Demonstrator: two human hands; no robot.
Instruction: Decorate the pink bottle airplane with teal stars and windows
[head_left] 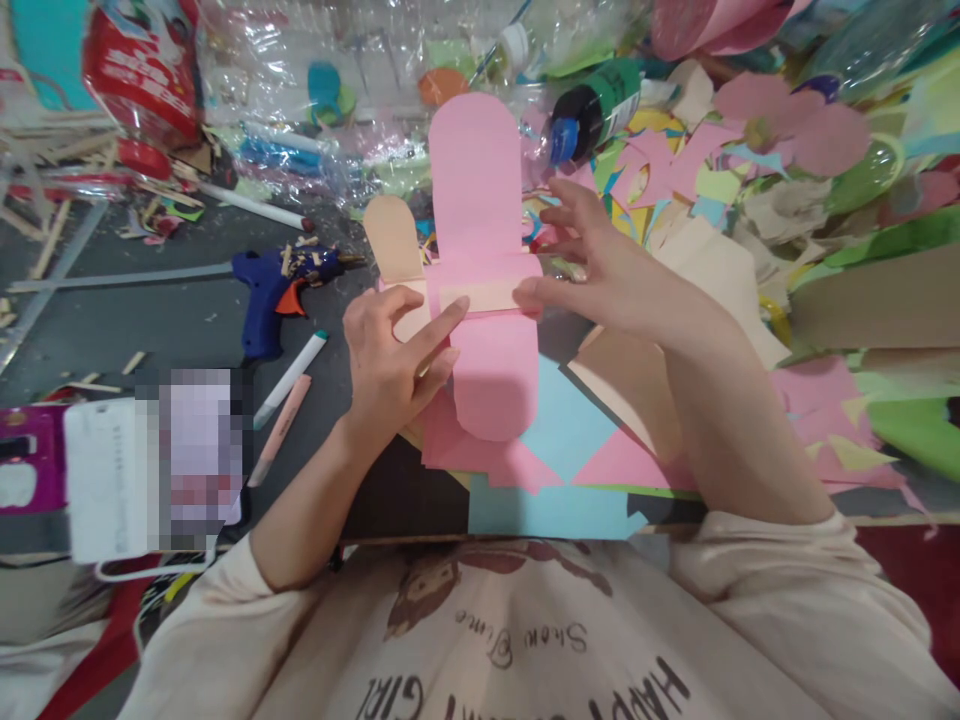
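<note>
A long pink paper piece with rounded ends (480,180) lies in front of me, and a pale cream paper strip (491,298) crosses its middle. With its index fingertip, my left hand (401,350) presses on the strip's left part; its fingers are spread. My right hand (600,250) rests its thumb on the strip's right end, its other fingers raised and apart. Left of the pink piece is a smaller tan paper piece with a rounded top (394,238), its lower part partly covered by my left hand.
A blue glue gun (262,300) lies to the left, near two markers (291,380). Beyond them are a phone (199,450) and a white device (105,480). Paper scraps (675,170) crowd the right. A dark bottle (596,110) and a red-labelled bottle (142,75) lie farther back.
</note>
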